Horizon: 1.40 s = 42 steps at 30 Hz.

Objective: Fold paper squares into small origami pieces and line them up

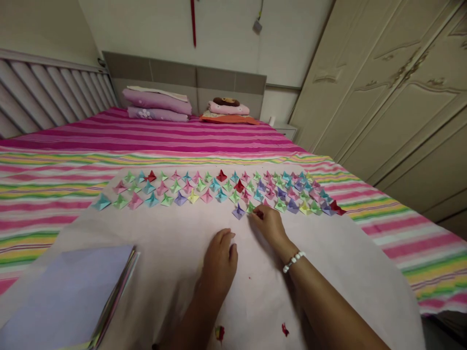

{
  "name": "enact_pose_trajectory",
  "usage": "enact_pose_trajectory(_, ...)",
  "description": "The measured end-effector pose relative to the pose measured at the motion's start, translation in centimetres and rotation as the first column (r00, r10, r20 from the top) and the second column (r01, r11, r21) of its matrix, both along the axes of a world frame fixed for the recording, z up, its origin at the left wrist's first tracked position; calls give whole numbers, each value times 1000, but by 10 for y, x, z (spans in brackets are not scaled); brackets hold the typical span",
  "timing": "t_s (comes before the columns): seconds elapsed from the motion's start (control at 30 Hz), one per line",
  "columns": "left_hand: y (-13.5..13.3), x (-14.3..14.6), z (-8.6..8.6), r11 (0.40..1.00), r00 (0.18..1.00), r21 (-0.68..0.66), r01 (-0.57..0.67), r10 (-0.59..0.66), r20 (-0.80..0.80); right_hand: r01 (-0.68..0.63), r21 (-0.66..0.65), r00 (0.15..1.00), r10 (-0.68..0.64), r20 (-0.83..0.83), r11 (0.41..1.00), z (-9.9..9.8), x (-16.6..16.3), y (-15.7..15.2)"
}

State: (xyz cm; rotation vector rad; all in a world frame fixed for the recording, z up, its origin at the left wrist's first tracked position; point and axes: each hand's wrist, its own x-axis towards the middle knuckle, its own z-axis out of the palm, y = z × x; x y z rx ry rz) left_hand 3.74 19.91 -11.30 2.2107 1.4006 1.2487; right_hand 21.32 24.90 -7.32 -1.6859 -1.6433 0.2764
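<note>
Several rows of small folded paper boats point(221, 195) in pink, green, blue, purple, yellow and red stand across the far part of a pale tabletop point(175, 272). At the near row, the fingers of my right hand point(268, 223) pinch at a green paper boat point(250, 207), partly covering it. A purple paper boat point(239, 211) stands just left of that one. My left hand point(221, 257) rests on the tabletop nearer to me, holding nothing, its fingers stretched forward and thumb apart. A white beaded bracelet point(294, 261) circles my right wrist.
A stack of coloured paper point(73, 291) with a lilac sheet on top lies at the left. Small red marks point(285, 329) show on the near tabletop. Behind is a bed with striped covers point(164, 136) and folded bedding point(156, 104). A wardrobe point(394, 97) stands at the right.
</note>
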Motion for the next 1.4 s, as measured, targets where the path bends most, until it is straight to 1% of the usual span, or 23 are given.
enact_pose_trajectory(0.3, -1, 0, -1, 1000, 1000, 2, 5, -5, 13, 70, -8, 997, -70, -16, 998, 5, -7, 4)
enact_pose_trajectory(0.5, 1, 0, -3, 1000, 1000, 5, 9, -9, -4, 191, 7, 981, -191, -19, 981, 6, -13, 6)
enact_pose_trajectory(0.6, 1, 0, -3, 1000, 1000, 2, 8, -8, -1, 225, 1, 974, -225, -14, 974, 7, -16, 7)
enact_pose_trajectory(0.73, 1, 0, -2, 1000, 1000, -9, 13, -13, -8, 230, -13, 973, -230, 11, 973, 8, -20, 8)
enact_pose_trajectory(0.93, 3, 1, -5, 1000, 1000, -3, 6, -6, -5, 202, -27, 978, -201, 60, 979, 10, -20, 6)
enact_pose_trajectory(1.1, 2, 1, -4, 1000, 1000, -13, 11, -11, -7, 195, -32, 977, -191, 95, 980, 18, -23, 2)
enact_pose_trajectory(1.2, 1, 0, -3, 1000, 1000, -13, 9, -9, -7, 182, -12, 978, -180, 109, 983, 26, -25, -14)
enact_pose_trajectory(1.23, 1, 0, -3, 1000, 1000, -7, 7, -7, -7, 156, 22, 981, -158, 111, 987, 28, -25, -24)
enact_pose_trajectory(1.33, 2, -1, -5, 1000, 1000, 23, 6, -6, -17, 67, 126, 991, -81, 109, 990, 27, -21, -66)
enact_pose_trajectory(1.4, 4, -1, -6, 999, 1000, 42, 2, -1, -27, -4, 199, 987, -27, 155, 980, 20, -14, -102)
